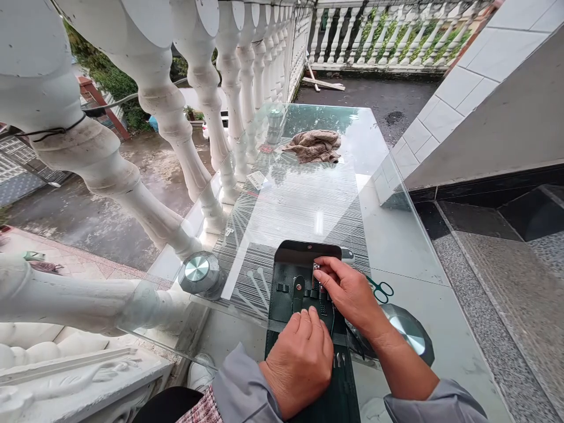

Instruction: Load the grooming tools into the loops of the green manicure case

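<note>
A dark green manicure case (284, 299) lies unfolded on the glass tabletop, with elastic loops and a snap strap (298, 289) on its inner face. My right hand (348, 288) is closed in a pinch on a small shiny nail clipper (316, 271), held at a loop in the case's upper part. The clipper is partly covered by my fingers. Bent over the lower part of the case, my left hand (302, 358) grips it with the fingers together; its thumb is hidden. Slim metal tools (339, 359) sit in the lower panel.
Green-handled scissors (381, 289) lie right of the case, beside a faceted table support (408, 335). Another support (200, 271) stands at left. A crumpled brown cloth (315, 145) and a paper label (258, 180) lie farther back. White balusters (170, 129) line the left side.
</note>
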A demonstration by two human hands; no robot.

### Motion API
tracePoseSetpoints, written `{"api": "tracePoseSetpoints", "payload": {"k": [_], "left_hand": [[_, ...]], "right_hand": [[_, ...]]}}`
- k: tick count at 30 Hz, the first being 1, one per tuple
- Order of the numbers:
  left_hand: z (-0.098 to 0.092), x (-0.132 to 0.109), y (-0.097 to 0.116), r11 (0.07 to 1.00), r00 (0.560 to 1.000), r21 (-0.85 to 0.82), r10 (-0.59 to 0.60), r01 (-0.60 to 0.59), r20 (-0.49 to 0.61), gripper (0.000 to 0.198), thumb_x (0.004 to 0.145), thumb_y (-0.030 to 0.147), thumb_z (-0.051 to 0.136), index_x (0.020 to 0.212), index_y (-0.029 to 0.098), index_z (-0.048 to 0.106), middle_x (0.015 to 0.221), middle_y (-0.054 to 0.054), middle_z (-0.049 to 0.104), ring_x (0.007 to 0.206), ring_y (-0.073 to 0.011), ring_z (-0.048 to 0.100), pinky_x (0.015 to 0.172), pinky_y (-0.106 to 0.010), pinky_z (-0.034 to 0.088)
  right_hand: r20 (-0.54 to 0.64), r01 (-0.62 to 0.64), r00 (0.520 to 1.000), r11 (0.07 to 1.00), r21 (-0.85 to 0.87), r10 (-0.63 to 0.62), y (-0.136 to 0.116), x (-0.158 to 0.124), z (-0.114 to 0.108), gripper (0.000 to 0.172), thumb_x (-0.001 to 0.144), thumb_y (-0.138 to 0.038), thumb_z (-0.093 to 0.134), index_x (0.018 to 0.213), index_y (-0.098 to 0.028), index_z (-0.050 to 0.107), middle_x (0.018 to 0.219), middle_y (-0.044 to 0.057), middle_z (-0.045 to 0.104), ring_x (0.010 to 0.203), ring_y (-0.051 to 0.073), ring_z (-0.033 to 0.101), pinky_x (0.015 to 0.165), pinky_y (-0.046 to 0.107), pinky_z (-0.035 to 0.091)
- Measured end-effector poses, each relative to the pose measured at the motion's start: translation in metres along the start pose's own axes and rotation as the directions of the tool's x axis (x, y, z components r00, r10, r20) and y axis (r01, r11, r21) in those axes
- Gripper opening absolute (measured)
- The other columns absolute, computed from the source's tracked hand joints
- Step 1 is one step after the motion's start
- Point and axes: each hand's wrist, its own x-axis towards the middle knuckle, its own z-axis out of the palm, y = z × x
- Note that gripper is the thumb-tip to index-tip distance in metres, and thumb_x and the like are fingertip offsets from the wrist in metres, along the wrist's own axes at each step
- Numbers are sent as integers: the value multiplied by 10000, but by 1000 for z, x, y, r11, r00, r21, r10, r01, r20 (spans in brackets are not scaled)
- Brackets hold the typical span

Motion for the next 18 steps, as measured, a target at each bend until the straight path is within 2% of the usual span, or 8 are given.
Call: {"api": "tracePoseSetpoints", "payload": {"k": [4,7,11,16,18], "left_hand": [[-1,-1,0,1000,1000,-3,-1,1,6,294,864,124,398,1065,30,591,1086,-209,641,948,-262,628,836,-385,443],[-1,0,0,1000,1000,-3,-8,8,-18,300,858,117,385,1046,36,605,1071,-204,649,935,-261,632,826,-379,452],[-3,1,0,1000,997,-16,-25,24,-67,306,844,101,374,1010,38,623,1035,-190,664,908,-260,641,817,-369,461],[-3,2,-1,999,997,-13,-34,33,-73,306,844,96,371,1008,37,623,1032,-190,664,906,-257,642,817,-368,466],[-4,2,-1,999,997,-12,-30,30,-68,305,847,101,372,1012,38,621,1037,-189,663,905,-256,642,819,-366,467]], "right_hand": [[-74,132,986,971,-199,-149,-2,-1,6,207,852,-322,461,962,-219,603,840,53,632,822,215,573,762,356,439],[-93,147,979,949,-278,-179,-3,-1,9,199,856,-295,451,950,-210,603,869,68,622,831,218,558,762,356,429],[-132,35,989,978,-208,-63,-4,0,10,171,825,-316,495,885,-204,609,766,44,623,728,199,555,690,336,427],[-120,-133,983,989,59,139,-7,0,9,206,777,-381,551,874,-215,624,694,10,646,587,159,556,612,306,438],[-114,-171,976,978,118,184,-8,0,9,211,755,-386,573,863,-213,630,684,7,654,566,154,564,601,302,447]]}}
